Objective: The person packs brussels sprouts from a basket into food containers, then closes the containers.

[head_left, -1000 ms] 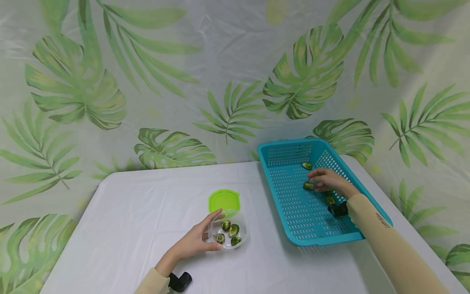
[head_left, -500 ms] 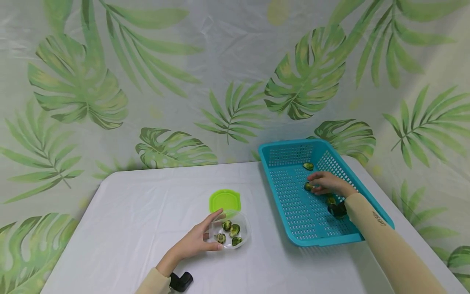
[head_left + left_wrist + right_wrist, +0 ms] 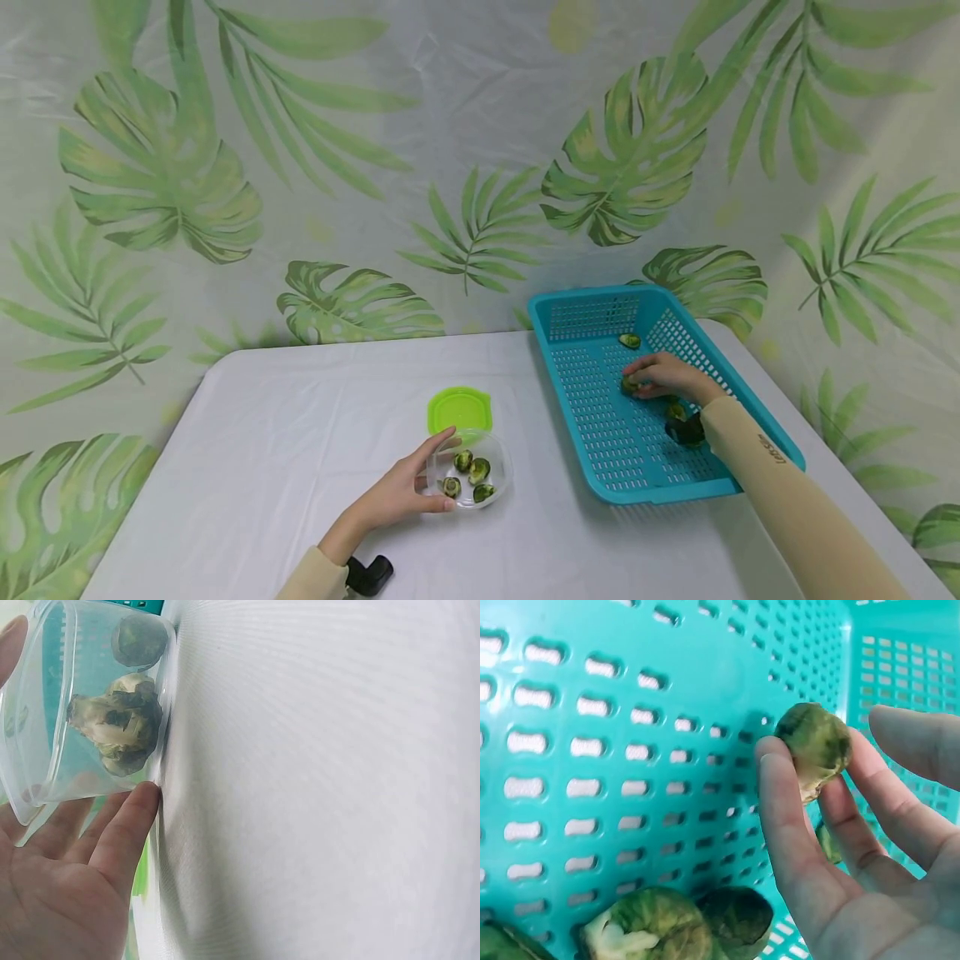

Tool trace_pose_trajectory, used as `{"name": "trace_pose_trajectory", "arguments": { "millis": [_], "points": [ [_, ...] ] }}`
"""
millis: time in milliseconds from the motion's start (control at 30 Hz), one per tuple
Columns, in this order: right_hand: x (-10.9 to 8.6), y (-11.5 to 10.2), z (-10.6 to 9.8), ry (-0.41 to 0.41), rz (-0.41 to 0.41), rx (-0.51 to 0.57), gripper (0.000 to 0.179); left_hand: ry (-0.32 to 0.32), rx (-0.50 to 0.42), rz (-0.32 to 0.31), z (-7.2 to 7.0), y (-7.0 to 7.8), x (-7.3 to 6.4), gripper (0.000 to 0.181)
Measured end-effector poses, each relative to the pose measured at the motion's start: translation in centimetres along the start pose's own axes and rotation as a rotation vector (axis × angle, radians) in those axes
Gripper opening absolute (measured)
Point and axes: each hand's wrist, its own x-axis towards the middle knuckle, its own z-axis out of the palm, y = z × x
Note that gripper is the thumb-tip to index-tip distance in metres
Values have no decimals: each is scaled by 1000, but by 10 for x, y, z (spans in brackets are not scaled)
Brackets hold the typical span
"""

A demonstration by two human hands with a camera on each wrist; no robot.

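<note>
Your left hand [image 3: 399, 492] grasps the clear tub [image 3: 498, 469], well in from the back edge of the worktop [image 3: 292, 433]; your right hand [image 3: 667, 376] grips a sprout [image 3: 814, 746] in the blue basket [image 3: 592, 417] along the worktop's right edge.

There's the desk [image 3: 300, 442], draped in white cloth [image 3: 247, 492], and look how it's laid out: over on the right, a big turquoise basket [image 3: 652, 493] running back toward the far edge! Near the middle, the clear tub [image 3: 499, 473] stands flat on the cloth, and just behind it sits a bright green lid [image 3: 459, 408].
</note>
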Motion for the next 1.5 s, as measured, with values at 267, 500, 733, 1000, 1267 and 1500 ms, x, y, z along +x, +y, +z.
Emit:
{"name": "trace_pose_trajectory", "arguments": {
  "millis": [267, 500, 733, 1000, 1267, 1500],
  "points": [
    [-4, -7, 4, 17, -102, 34, 39, -2, -2, -3, 1, 0, 0, 93],
    [-9, -18, 7, 30, -157, 67, 35, -1, 9, 6, 2, -2, 0, 92],
    [-18, -28, 12, 23, -212, 60, 42, 0, 10, 10, 2, -3, 0, 92],
    [-26, -39, 22, -5, -282, 64, 39, -2, 8, 17, 3, -4, 0, 93],
    [-37, -55, 36, -57, -341, 85, 38, 2, -3, 13, 3, -3, 0, 93],
    [-46, -72, 53, -103, -375, 113, 36, 5, 5, 13, 3, -5, -1, 93]
  ]
}}
